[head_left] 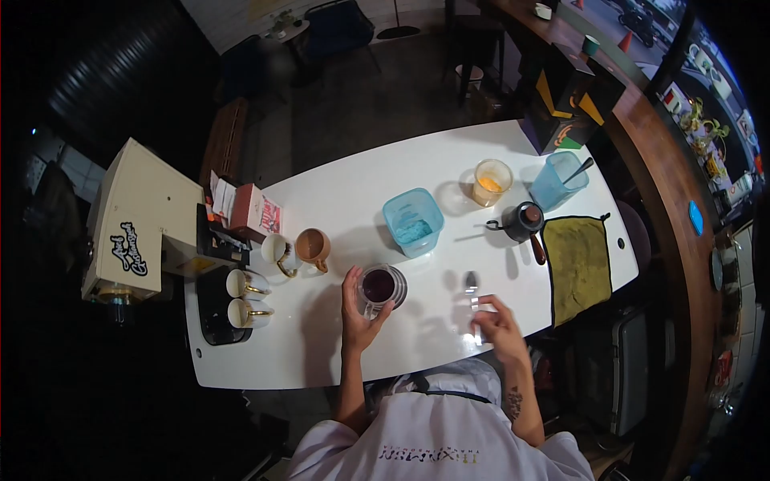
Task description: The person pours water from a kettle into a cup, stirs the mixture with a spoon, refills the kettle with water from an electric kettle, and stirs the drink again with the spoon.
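My left hand [358, 314] is wrapped around a clear glass cup [379, 286] of dark liquid near the front middle of the white table. A metal spoon [471, 282] is pinched in my right hand [499, 327], its bowl pointing away from me. The hand is to the right of the glass, apart from it. Beyond the glass is a light-blue translucent container [414, 210] with blue-green contents at its bottom. A small dark pot [524, 222] with a wooden handle sits farther to the right.
Several cups, including a brown mug [313, 247], stand on the left beside a cream machine [132, 224] and a small box [257, 212]. At the right are a glass with orange contents [491, 184], another blue container [556, 184] holding a utensil, and an olive cloth [577, 268].
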Available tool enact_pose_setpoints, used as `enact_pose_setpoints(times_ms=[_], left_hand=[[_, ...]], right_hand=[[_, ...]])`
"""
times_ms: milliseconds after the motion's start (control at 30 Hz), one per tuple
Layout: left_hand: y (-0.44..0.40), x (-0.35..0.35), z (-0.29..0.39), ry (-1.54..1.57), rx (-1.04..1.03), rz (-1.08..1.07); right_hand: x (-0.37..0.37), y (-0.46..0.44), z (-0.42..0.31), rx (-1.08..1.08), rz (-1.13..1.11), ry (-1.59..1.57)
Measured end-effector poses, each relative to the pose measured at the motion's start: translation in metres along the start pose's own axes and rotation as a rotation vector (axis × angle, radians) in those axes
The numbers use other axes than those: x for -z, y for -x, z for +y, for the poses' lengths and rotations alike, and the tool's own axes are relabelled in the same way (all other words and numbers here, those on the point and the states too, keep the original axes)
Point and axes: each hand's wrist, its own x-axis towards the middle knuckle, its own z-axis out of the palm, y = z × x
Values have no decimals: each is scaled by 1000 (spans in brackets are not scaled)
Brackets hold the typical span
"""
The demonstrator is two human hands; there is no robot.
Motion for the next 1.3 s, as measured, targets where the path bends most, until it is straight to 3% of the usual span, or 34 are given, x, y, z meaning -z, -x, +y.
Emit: enact_pose_setpoints(times_ms=[100,300,900,1300], left_hand=[[6,9,2,-63,19,-2],[20,23,-5,-67,21,20],[34,30,-6,38,160,78],[29,28,4,3,69,153]], right_hand=[[-49,-26,2,-62,-227,-41],[-105,-66,-1,6,-401,-41],[-113,-81,24,-62,-315,198],[-106,-72,26,-102,-289,157]])
